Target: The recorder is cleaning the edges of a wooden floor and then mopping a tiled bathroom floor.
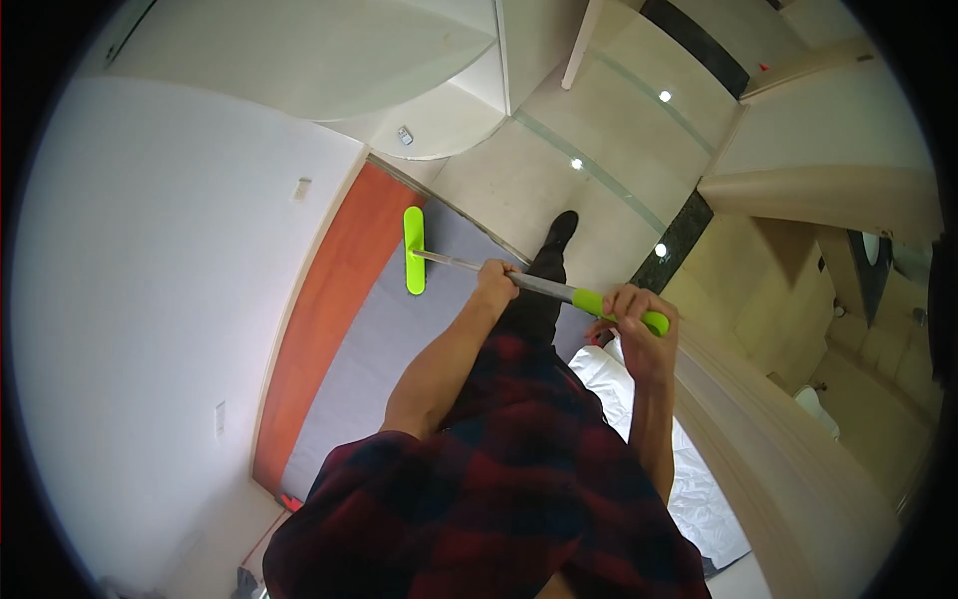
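Note:
My left hand point(498, 280) is closed around the metal pole of a long-handled floor brush point(542, 286), about midway along it. Higher up, my right hand point(640, 311) wraps the green grip at the pole's end. The brush's bright green head point(415, 251), with dark bristles just visible at its edge, rests on a grey mat point(359, 359) near the strip of reddish wood floor point(329, 314). The pole slants across in front of my legs.
A white wall point(165, 262) with sockets runs along the left. Rounded white shelves point(449, 123) hold a small remote control point(405, 135). Beige floor tiles point(494, 168) lie ahead. On the right are a doorway with a dark stone threshold point(673, 239), a toilet point(816, 410) and white bedding point(696, 487).

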A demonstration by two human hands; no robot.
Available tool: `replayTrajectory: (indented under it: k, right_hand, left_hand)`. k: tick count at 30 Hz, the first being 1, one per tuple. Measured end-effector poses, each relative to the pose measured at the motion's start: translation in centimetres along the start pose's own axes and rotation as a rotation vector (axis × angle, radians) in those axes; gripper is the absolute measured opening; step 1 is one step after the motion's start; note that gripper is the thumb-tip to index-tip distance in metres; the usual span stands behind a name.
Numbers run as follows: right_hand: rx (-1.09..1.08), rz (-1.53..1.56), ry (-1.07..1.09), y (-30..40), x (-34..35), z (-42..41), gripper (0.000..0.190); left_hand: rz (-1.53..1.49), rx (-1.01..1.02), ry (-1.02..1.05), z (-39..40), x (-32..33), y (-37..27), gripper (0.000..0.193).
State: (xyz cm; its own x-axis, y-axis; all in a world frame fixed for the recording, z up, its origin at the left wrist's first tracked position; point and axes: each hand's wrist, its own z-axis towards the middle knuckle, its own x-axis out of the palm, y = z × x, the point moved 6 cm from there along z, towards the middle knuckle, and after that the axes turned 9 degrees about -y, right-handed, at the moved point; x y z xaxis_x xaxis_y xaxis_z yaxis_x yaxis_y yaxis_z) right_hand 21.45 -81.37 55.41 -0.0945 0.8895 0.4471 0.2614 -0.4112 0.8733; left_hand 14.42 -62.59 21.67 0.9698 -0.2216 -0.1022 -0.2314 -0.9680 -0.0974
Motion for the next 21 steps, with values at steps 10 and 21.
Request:
replayTrajectory:
  k: [10,21]
  right_hand:
    - [0.087,-0.195,-0.359,6.3,-7.3,10.5,0.028]
    - [-0.213,-0.457,-0.432,20.4,-12.3,18.6,0.027]
  left_hand:
    - [0.182,-0.202,-0.037,1.3,16.9,8.3,0.018]
    - [0.220,-0.186,0.091,-11.3,37.2,18.2,0.006]
